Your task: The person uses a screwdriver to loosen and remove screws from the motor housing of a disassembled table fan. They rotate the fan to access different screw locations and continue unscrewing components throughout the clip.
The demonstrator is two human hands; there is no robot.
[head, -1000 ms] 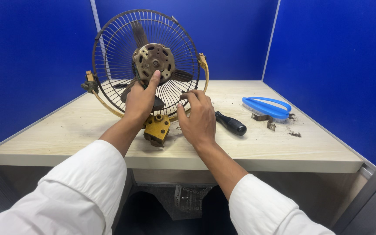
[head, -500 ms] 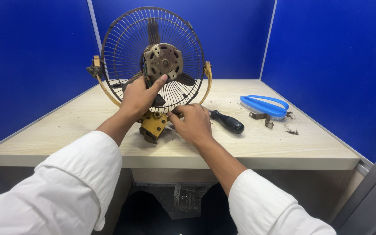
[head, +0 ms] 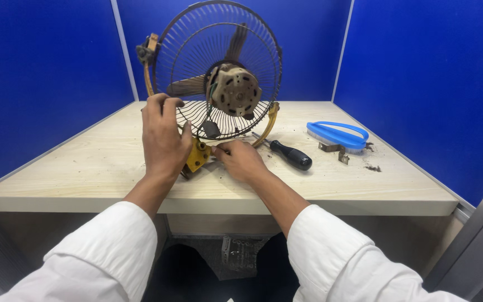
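An old table fan stands on the wooden table (head: 85, 168), its round wire cage (head: 197, 50) facing away and its rusty motor (head: 236, 89) toward me. A yellow bracket (head: 199, 155) sits at its base, with a curved yellow yoke arm (head: 268, 123) at the right. My left hand (head: 163, 137) grips the lower left of the wire cage. My right hand (head: 241, 160) is low at the fan's base, fingers pinched beside the yellow bracket. What the fingers pinch is hidden.
A black-handled screwdriver (head: 289, 155) lies just right of my right hand. Further right sit a blue brush (head: 336, 134), a small metal bracket (head: 334, 150) and some dark crumbs (head: 373, 166). Blue partition walls (head: 420, 72) enclose the table on three sides.
The fan has turned so the motor faces more to the right. My left hand slid from the motor hub to the cage's lower left; my right hand dropped to the base.
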